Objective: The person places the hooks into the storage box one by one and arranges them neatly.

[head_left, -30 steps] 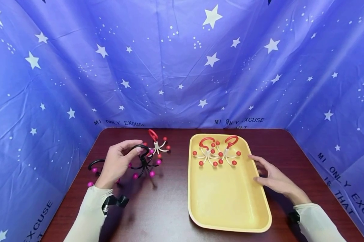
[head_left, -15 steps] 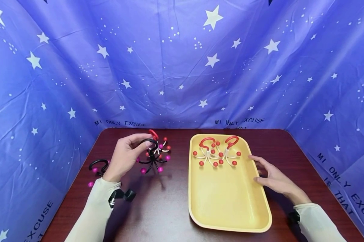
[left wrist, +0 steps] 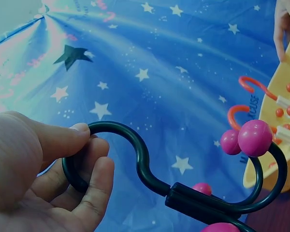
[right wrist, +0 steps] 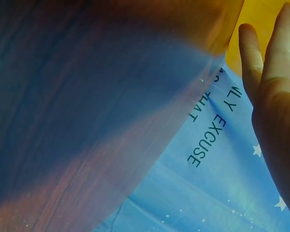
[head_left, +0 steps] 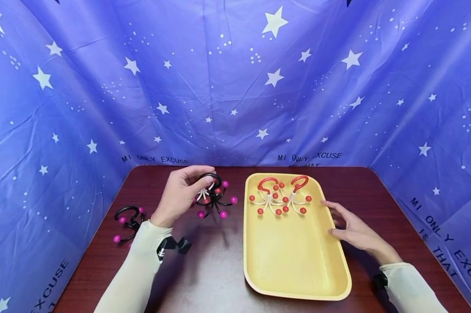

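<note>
My left hand [head_left: 180, 195] pinches the curved top of a black hanging hook [head_left: 215, 198] with pink ball tips, between thumb and fingers. In the left wrist view the black hook's S-shaped neck [left wrist: 142, 157] runs out from the fingertips to its upturned prongs. Behind it, partly hidden, is a white hanging hook [head_left: 202, 194] with red balls. My right hand [head_left: 356, 230] touches the right rim of a yellow tray [head_left: 294, 261] with extended fingers. In the right wrist view straight fingers [right wrist: 280, 48] lie against the tray's outer wall.
Two white hanging hooks with red tops, a left one [head_left: 268, 198] and a right one [head_left: 295, 195], sit at the tray's far end. Another black hook [head_left: 131, 224] lies on the table's left side, partly behind my left forearm. A starry blue curtain [head_left: 235, 87] encloses the table [head_left: 204, 278].
My left hand has moved to the right and slightly away from me, carrying the black hanging hook, which now overlaps the white one behind. The right hand and tray have stayed put.
</note>
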`<state>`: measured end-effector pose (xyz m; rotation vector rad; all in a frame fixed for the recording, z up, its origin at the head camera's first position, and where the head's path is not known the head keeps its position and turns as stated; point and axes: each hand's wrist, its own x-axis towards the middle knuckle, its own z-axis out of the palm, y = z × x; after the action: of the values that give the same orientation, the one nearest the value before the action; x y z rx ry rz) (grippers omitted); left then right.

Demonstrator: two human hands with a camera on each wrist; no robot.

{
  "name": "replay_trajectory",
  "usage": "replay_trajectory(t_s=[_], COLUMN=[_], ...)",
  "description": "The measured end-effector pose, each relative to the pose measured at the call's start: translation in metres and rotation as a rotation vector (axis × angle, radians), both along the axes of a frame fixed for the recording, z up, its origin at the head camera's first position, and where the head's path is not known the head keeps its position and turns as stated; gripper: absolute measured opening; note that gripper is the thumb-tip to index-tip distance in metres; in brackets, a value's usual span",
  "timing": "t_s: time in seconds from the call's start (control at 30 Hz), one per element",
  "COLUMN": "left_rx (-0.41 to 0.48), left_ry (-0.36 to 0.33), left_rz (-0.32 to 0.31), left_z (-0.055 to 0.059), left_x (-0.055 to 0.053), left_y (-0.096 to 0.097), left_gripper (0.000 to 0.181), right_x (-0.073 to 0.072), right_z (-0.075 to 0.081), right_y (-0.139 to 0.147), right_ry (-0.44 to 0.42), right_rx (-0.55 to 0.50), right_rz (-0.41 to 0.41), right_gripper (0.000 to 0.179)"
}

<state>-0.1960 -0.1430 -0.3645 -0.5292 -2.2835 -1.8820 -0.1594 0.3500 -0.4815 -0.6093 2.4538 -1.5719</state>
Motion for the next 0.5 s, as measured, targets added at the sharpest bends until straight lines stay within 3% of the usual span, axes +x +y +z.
replay_trajectory(t_s=[0.13,0.37,0.5], left_rx=[0.003,0.051,0.024], left_ry=[0.014,-0.027,-0.007], left_rz=[-0.011,-0.051,-0.053], left_z=[0.002,0.003,0.002], left_x=[-0.002,-0.001,-0.002], left_y=[0.009,0.027,0.037], left_gripper=[0.027,0.026,0.025], right_x=[0.000,0.000,-0.001], right_z=[0.000,0.000,-0.001], right_y=[0.000,0.001,0.000], right_ry=[0.006,-0.003,-0.011], right_rx=[0.003,-0.005,-0.014], right_rz=[0.001,0.001,0.004], right_gripper=[0.078,0.079,0.079])
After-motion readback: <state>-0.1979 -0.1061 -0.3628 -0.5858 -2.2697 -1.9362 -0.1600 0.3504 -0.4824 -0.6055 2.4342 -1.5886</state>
